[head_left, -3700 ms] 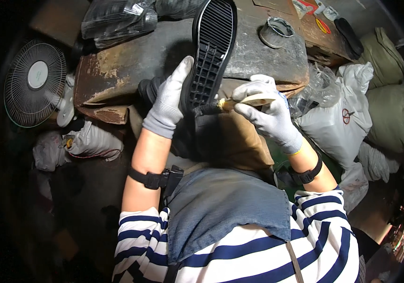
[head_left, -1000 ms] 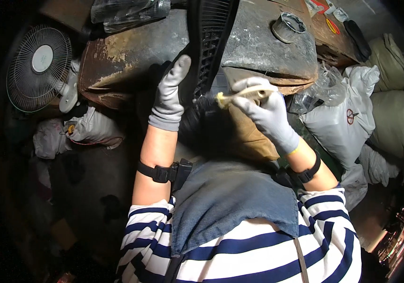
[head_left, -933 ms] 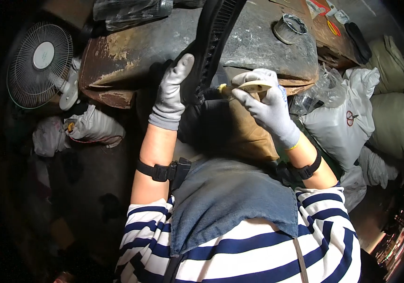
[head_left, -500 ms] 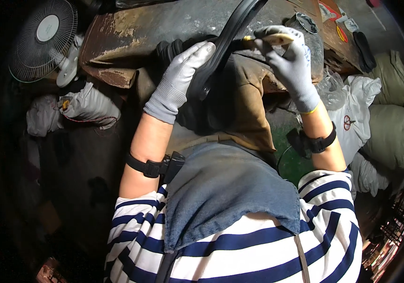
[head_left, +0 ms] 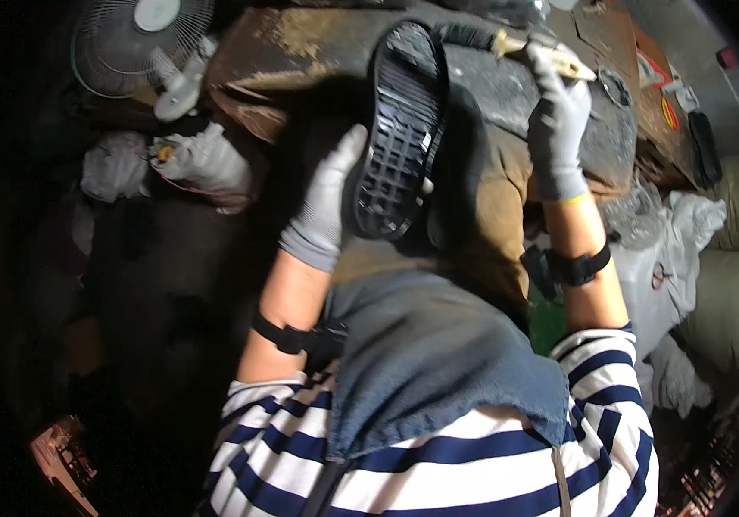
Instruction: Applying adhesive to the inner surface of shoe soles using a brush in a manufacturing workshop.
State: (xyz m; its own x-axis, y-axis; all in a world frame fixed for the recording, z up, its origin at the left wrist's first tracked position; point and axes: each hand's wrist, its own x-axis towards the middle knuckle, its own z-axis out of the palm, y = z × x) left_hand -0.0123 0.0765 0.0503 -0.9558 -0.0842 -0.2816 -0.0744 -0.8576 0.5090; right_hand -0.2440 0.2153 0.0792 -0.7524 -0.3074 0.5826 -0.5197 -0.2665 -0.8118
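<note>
My left hand (head_left: 328, 194), in a grey-white work glove, grips a black shoe sole (head_left: 397, 142) by its left edge. The sole stands nearly upright over my lap, showing its hollow, gridded face, which shines as if wet. A brush (head_left: 511, 43) with a pale wooden handle and dark bristles is in my right hand (head_left: 557, 125), gloved likewise and closed round the handle. Its bristles are at the upper right edge of the sole; whether they touch cannot be told. Behind the sole, a dark curved piece (head_left: 464, 159) lies against my leg, partly hidden.
A worn workbench (head_left: 300, 39) spans the far side, with a small pot (head_left: 616, 86) beyond my right hand. Another black sole (head_left: 704, 148) lies farther right. A fan (head_left: 145, 52) and white sacks (head_left: 205, 164) stand left; a white bag (head_left: 662, 258) and green sacks (head_left: 727, 297) stand right.
The sole has turned from edge-on to show its gridded face. My right hand has moved slightly up with the brush, whose bristles now sit near the sole's top. The whole view has shifted.
</note>
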